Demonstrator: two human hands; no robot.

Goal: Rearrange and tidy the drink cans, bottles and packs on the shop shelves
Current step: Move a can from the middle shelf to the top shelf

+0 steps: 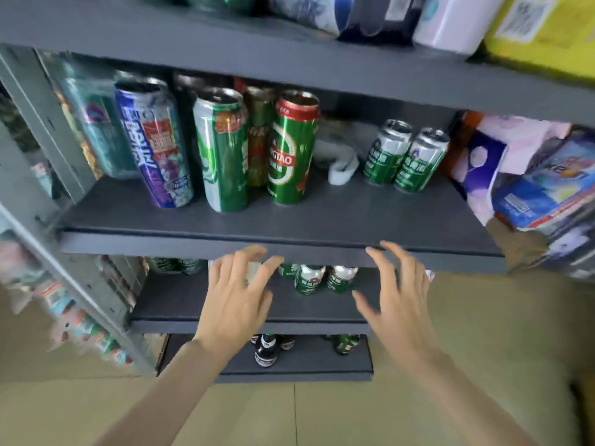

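A grey metal shelving unit (pixel 289 226) is filling the frame as you are standing before it, with packs of tissue and paper goods (pixel 528 175) crowding its right end. On the middle shelf, tall cans are standing toward the left end: a purple-and-blue can (pixel 154 146) nearest the left post, a green-and-silver can (pixel 222 152) just beside it near the front edge, and a green Tsingtao can (pixel 291 149) with a red rim to its right. A crumpled white cloth (pixel 341 162) is lying behind them at mid-shelf, and two short green-and-silver cans (pixel 405 156) are standing touching each other toward the right end. On the shelf below, short green cans (pixel 322 278) are sitting toward the back; on the lowest shelf, a dark bottle (pixel 265 349) is standing near the front edge. Your left hand (pixel 238 297) and right hand (pixel 402 297) are hovering in front of the middle shelf's front edge, both with fingers spread and holding nothing.
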